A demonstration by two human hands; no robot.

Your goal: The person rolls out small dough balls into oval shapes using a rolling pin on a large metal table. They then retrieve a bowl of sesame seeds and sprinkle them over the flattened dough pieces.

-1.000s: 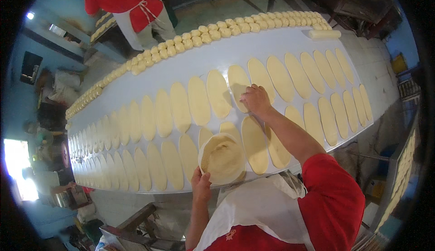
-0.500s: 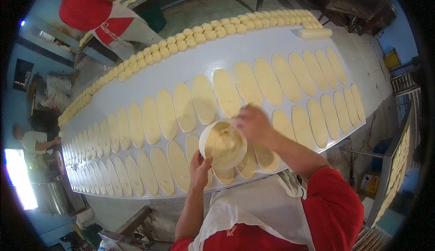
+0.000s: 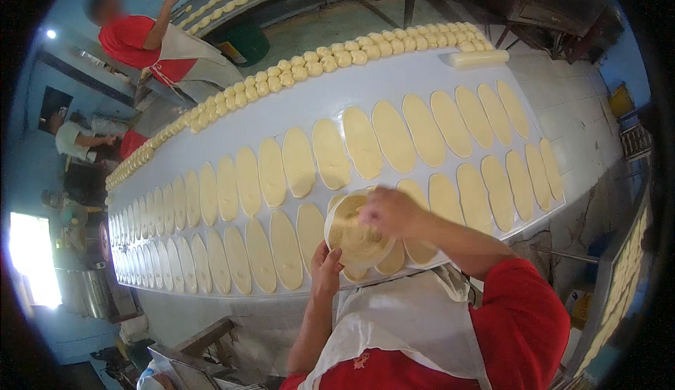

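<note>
My left hand (image 3: 327,269) grips the left rim of a white bowl (image 3: 329,229), thumb over the edge. Inside the bowl lies a pale yellow, grainy filling (image 3: 351,242). Over the right side of the bowl is my right hand (image 3: 388,213), fingers curled together; whatever they hold is hidden. Two long rows of flattened oval dough pieces (image 3: 359,142) cover the tabletop, and the bowl hangs over part of the near row. Small dabs show on several pieces.
Round dough balls (image 3: 302,68) line the table's (image 3: 281,109) far edge. A pale rolling pin (image 3: 479,59) lies at the far right corner. One person in red (image 3: 133,42) stands beyond the table; another person (image 3: 74,140) is at the far left. A rack of dough (image 3: 619,284) stands at right.
My view has shifted, and the bowl sits slightly farther right along the table. My right hand has come in over the bowl's inside. The person in red has turned and raised an arm.
</note>
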